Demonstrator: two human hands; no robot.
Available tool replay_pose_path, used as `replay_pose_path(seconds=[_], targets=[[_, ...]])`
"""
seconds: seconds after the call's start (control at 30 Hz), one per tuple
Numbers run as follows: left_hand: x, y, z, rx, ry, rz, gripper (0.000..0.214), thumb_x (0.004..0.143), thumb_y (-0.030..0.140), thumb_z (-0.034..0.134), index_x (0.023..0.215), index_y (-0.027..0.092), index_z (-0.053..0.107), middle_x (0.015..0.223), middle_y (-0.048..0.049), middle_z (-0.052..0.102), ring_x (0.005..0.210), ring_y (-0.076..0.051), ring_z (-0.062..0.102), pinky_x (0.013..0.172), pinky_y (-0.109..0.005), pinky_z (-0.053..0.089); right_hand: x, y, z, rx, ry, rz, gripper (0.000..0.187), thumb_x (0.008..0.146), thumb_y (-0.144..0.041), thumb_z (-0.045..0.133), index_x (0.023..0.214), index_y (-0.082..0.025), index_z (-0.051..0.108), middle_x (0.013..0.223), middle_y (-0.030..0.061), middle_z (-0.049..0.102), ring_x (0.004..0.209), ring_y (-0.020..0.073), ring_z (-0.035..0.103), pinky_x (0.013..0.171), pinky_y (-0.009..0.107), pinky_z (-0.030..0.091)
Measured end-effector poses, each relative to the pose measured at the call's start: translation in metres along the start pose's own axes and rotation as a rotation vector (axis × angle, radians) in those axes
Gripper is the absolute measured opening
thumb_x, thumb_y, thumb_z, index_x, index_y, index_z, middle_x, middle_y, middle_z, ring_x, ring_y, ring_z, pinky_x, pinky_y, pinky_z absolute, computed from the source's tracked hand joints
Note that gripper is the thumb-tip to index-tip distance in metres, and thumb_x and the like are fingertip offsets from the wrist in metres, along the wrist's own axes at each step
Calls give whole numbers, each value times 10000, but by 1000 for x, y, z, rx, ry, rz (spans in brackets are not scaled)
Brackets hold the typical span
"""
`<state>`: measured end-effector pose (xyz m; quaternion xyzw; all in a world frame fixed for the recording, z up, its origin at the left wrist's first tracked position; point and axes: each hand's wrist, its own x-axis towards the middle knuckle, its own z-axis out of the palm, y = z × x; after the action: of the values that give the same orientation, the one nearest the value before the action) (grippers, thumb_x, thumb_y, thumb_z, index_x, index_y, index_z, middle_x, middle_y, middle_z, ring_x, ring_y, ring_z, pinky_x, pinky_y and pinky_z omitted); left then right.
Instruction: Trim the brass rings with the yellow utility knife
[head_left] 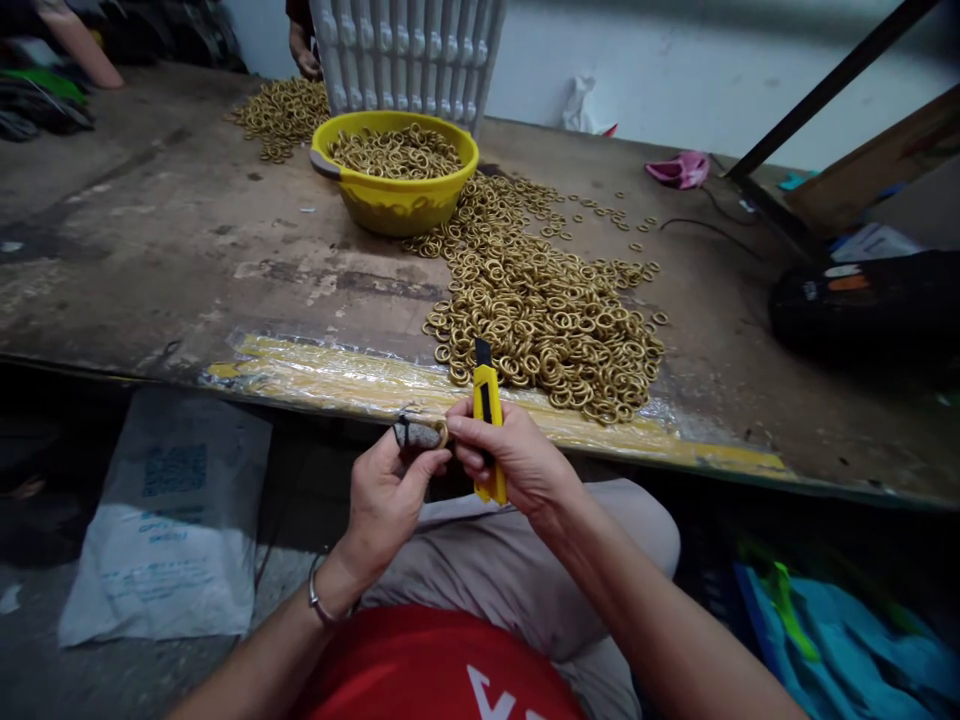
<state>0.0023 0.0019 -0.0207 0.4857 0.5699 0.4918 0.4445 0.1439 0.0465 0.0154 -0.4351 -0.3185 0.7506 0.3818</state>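
Observation:
My right hand point(517, 462) is closed around a yellow utility knife point(487, 400), blade end pointing up and away from me. My left hand point(386, 495) pinches a small brass ring point(441, 433) between a taped thumb and the fingers, right beside the knife hand. Both hands hover over my lap, just below the table's front edge. A large heap of brass rings point(547, 310) lies on the table straight ahead.
A yellow basin point(394, 195) full of rings stands behind the heap, with a second ring pile point(283, 115) and a white slatted crate point(409, 55) further back. Another person's hand point(306, 62) is at the far edge. A white bag point(176, 525) lies on the floor at left.

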Motion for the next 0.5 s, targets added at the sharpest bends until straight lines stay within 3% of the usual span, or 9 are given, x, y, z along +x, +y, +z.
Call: replay_pose_path(seconds=[0.1, 0.17, 0.27, 0.33, 0.5], targets=[[3, 5, 0, -137, -91, -79, 149, 814, 263, 703, 905, 146, 713, 778, -25, 730, 637, -145, 661, 631, -243, 556, -8, 0, -3, -92, -9, -61, 285, 724, -385, 724, 829, -179, 558, 586, -56, 536, 410, 52, 361, 379, 173, 266], [6, 4, -1, -247, -158, -152, 173, 806, 270, 715, 912, 133, 718, 775, -28, 723, 617, -134, 656, 628, -248, 564, -16, 1, -9, -284, 11, -154, 231, 807, -393, 641, 847, -178, 567, 675, -23, 577, 460, 68, 402, 434, 199, 318], [8, -1, -1, -380, -204, -256, 203, 770, 296, 758, 857, 117, 713, 730, -24, 703, 591, -125, 645, 622, -256, 575, -31, 4, -19, -852, 91, -376, 112, 879, -245, 532, 812, -175, 587, 732, 10, 594, 626, 122, 510, 602, 246, 390], [8, -3, -1, -435, -217, -288, 225, 755, 320, 778, 809, 116, 700, 694, -16, 684, 585, -121, 638, 615, -257, 577, -41, 8, -25, -1196, 118, -458, 122, 846, -112, 495, 842, -172, 601, 796, 30, 620, 741, 154, 557, 686, 267, 389], [5, 3, -1, -433, -251, -290, 278, 763, 382, 773, 764, 123, 672, 620, 8, 643, 550, -113, 615, 582, -249, 573, -48, 14, -29, -1579, 128, -379, 244, 793, -23, 479, 937, -176, 602, 887, 42, 647, 780, 172, 592, 678, 266, 366]])
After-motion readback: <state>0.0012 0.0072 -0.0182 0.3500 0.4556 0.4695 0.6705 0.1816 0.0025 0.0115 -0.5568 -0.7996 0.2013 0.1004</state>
